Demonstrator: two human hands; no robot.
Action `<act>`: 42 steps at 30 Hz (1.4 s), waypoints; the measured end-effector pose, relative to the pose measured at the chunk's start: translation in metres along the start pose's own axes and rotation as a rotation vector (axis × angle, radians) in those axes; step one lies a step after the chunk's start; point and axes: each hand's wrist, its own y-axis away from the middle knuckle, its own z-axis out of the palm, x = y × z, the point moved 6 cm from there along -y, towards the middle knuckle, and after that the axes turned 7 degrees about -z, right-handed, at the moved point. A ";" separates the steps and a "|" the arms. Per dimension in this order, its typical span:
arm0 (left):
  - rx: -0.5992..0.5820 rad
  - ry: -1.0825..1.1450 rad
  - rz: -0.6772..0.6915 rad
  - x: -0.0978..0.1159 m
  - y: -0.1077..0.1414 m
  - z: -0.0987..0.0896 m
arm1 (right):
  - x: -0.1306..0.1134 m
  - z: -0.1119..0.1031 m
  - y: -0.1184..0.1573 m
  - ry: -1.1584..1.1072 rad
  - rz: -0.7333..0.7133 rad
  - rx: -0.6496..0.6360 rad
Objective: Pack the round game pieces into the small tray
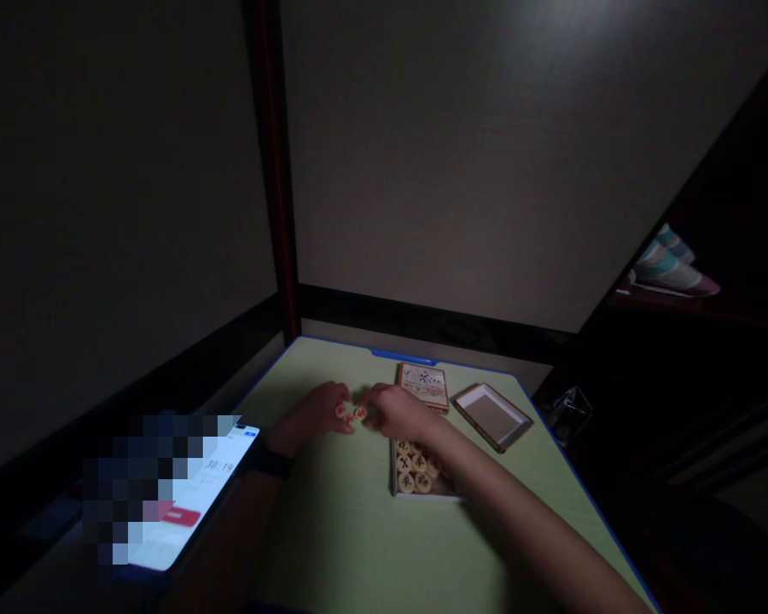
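Observation:
Over the far part of the green table, my left hand [325, 408] curls its thumb and fingers around a few round Chinese chess pieces [340, 411] with red markings. Close on its right, my right hand [392, 410] has its fingers closed at another red-marked chess piece [359, 413]. The gap between the hands is small, and the undersides of the fingers are hidden. Beneath my right wrist lies an open box [393, 477] holding several pale chess pieces [405, 463] with dark characters; my forearm covers part of it.
A printed box lid [423, 385] lies behind my right hand, and an open shallow tray [492, 416] sits to its right. At the left, a lit phone [211, 477] shows a timer. The blue-edged table [333, 529] stands against a wall panel [422, 170]. The room is dim.

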 end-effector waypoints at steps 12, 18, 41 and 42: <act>0.058 -0.024 -0.033 -0.004 -0.004 -0.005 | -0.003 0.018 -0.029 -0.073 -0.099 -0.044; 0.053 -0.133 -0.149 -0.012 0.004 -0.013 | -0.004 0.023 -0.028 -0.083 -0.063 -0.041; 0.107 0.027 0.028 0.012 0.007 -0.021 | 0.016 -0.006 0.003 -0.029 0.105 0.044; 0.087 0.037 0.029 0.013 0.007 -0.019 | 0.021 -0.008 0.005 -0.029 0.112 0.043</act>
